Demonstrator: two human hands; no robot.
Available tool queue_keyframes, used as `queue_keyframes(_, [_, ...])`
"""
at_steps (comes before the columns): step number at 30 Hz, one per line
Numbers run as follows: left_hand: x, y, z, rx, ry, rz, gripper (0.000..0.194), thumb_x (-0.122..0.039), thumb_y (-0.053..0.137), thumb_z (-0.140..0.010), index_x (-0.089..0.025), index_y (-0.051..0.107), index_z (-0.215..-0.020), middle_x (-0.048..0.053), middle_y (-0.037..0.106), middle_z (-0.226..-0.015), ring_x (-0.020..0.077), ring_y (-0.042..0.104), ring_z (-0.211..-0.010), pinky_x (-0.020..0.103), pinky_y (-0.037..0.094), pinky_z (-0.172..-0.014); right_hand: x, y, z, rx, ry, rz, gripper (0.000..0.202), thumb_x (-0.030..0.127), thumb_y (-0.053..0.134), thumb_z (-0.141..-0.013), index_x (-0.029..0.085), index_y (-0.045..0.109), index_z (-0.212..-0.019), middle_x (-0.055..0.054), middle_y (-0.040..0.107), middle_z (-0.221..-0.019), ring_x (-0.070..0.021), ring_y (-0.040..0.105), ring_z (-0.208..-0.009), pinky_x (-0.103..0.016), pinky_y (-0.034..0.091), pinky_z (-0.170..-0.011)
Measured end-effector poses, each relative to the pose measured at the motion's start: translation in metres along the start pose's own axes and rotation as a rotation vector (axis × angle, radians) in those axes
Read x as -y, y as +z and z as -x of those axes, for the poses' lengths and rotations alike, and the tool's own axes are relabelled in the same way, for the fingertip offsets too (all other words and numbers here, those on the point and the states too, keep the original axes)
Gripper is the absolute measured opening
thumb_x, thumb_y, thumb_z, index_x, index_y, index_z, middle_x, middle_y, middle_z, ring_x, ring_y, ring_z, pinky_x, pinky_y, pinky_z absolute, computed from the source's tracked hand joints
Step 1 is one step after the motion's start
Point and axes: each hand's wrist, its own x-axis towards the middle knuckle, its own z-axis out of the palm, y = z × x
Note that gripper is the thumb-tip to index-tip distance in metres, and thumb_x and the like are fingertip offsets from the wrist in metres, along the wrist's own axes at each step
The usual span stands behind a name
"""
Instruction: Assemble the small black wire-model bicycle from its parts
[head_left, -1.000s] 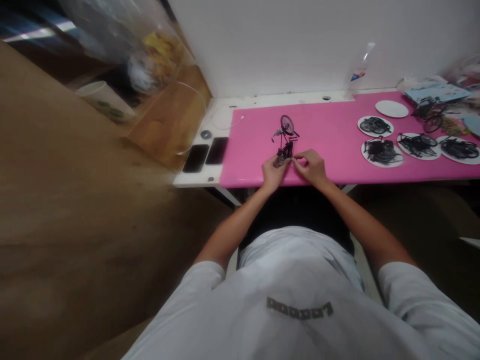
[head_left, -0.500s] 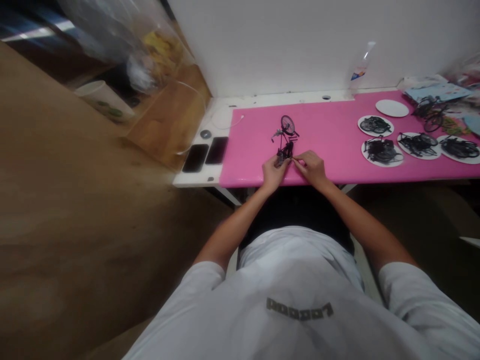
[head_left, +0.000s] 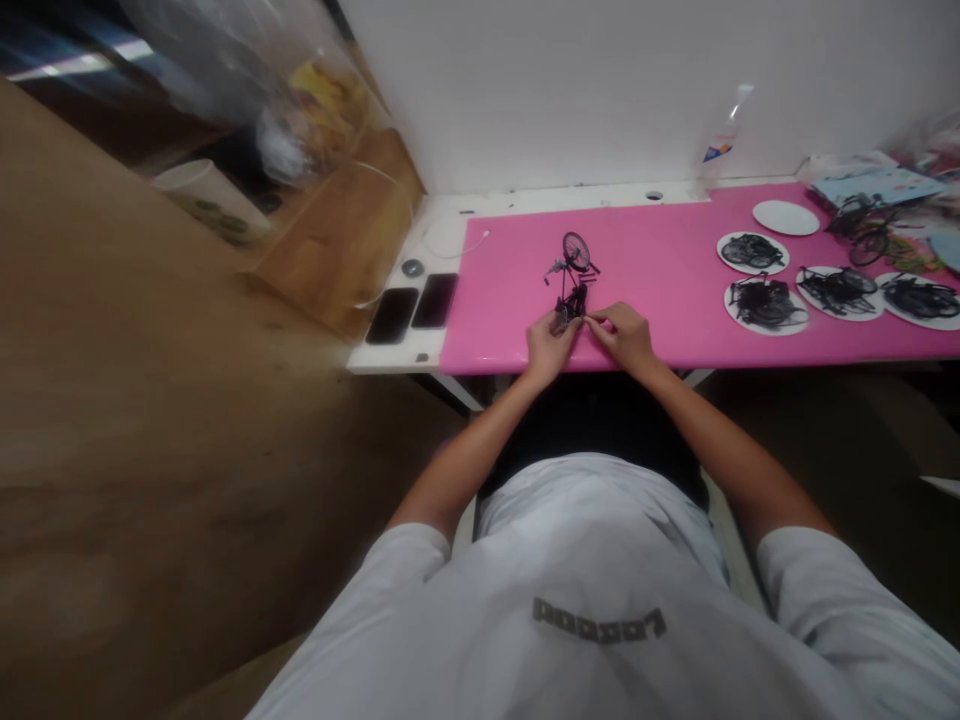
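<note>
At twelve o'clock, black spoke-wheeled miniature bicycle is extending over smooth pink sheeting. Left hand is gripping its near end; right hand is bunching fingertips beside it, can't tell if gripping.

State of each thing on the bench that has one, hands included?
Black miniature bicycle: far wheel attached, near end partly hidden.
Bare left hand: gripping bicycle's near end.
Bare right hand: closed in a pinch beside it, contents unclear.
Four round white plates: loaded with black parts.
Two black rectangular phones: lying flat, screens dark.
Clear plastic bottle: standing, contents unclear.
</note>
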Motion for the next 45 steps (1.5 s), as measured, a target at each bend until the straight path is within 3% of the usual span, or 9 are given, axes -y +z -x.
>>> queue_keyframes(12, [-0.005, 0.003, 0.007, 0.011, 0.038, 0.037, 0.035, -0.045, 0.086, -0.091, -0.018, 0.082, -0.114, 0.011, 0.086, -0.113, 0.0216, 0.082, -0.101, 0.039, 0.065, -0.101, -0.001, 0.001, -0.003, 0.056, 0.058, 0.030, 0.068, 0.068, 0.040, -0.114, 0.023, 0.079, -0.082, -0.011, 0.077, -0.080, -0.0252, 0.068, -0.078, -0.040, 0.054, -0.076])
queue_keyframes(18, [-0.006, 0.004, 0.007, -0.020, 0.039, 0.036, 0.035, -0.046, 0.086, -0.092, -0.019, 0.082, -0.115, 0.010, 0.085, -0.115, 0.0216, 0.081, -0.103, 0.040, 0.065, -0.102, 0.006, -0.002, -0.004, -0.016, 0.035, -0.022, 0.044, 0.059, 0.059, -0.110, 0.021, 0.081, -0.108, -0.012, 0.082, -0.099, -0.0261, 0.073, -0.090, -0.041, 0.058, -0.084])
queue_keyframes(21, [-0.003, 0.004, 0.005, -0.031, 0.030, 0.072, 0.036, -0.047, 0.087, -0.090, -0.018, 0.081, -0.112, 0.011, 0.085, -0.113, 0.0220, 0.081, -0.102, 0.040, 0.066, -0.101, 0.007, -0.003, -0.004, -0.024, 0.010, -0.029, 0.038, 0.055, 0.061, -0.110, 0.022, 0.080, -0.104, -0.012, 0.082, -0.097, -0.0269, 0.072, -0.091, -0.042, 0.058, -0.086])
queue_keyframes(28, [-0.001, 0.003, 0.007, 0.006, 0.039, 0.024, 0.043, -0.052, 0.086, -0.091, -0.018, 0.082, -0.118, 0.011, 0.085, -0.118, 0.0235, 0.081, -0.107, 0.042, 0.065, -0.105, -0.001, 0.001, -0.004, 0.020, 0.035, 0.002, 0.058, 0.066, 0.048, -0.113, 0.023, 0.077, -0.088, -0.011, 0.078, -0.084, -0.0258, 0.068, -0.082, -0.041, 0.056, -0.081])
queue_keyframes(35, [-0.008, 0.003, 0.011, 0.028, 0.071, -0.015, 0.040, -0.050, 0.083, -0.094, -0.019, 0.083, -0.120, 0.011, 0.086, -0.117, 0.0243, 0.082, -0.109, 0.044, 0.064, -0.108, -0.002, 0.002, -0.003, 0.081, 0.030, 0.018, 0.071, 0.071, 0.034, -0.115, 0.024, 0.075, -0.082, -0.012, 0.078, -0.085, -0.0263, 0.069, -0.085, -0.040, 0.054, -0.079])
queue_keyframes(41, [-0.010, 0.006, 0.007, -0.039, -0.006, 0.075, 0.040, -0.042, 0.090, -0.088, -0.018, 0.081, -0.119, 0.013, 0.084, -0.120, 0.0241, 0.081, -0.110, 0.045, 0.065, -0.108, 0.003, 0.002, -0.003, 0.014, 0.046, 0.005, 0.045, 0.059, 0.052, -0.112, 0.022, 0.077, -0.103, -0.013, 0.080, -0.099, -0.0269, 0.071, -0.090, -0.041, 0.057, -0.084])
queue_keyframes(45, [-0.012, 0.006, 0.006, -0.029, -0.021, 0.081, 0.035, -0.036, 0.090, -0.088, -0.017, 0.080, -0.116, 0.013, 0.084, -0.118, 0.0231, 0.081, -0.109, 0.043, 0.066, -0.105, 0.002, 0.001, -0.004, 0.028, 0.022, -0.011, 0.037, 0.051, 0.055, -0.112, 0.022, 0.076, -0.104, -0.013, 0.080, -0.100, -0.0267, 0.071, -0.093, -0.041, 0.058, -0.087])
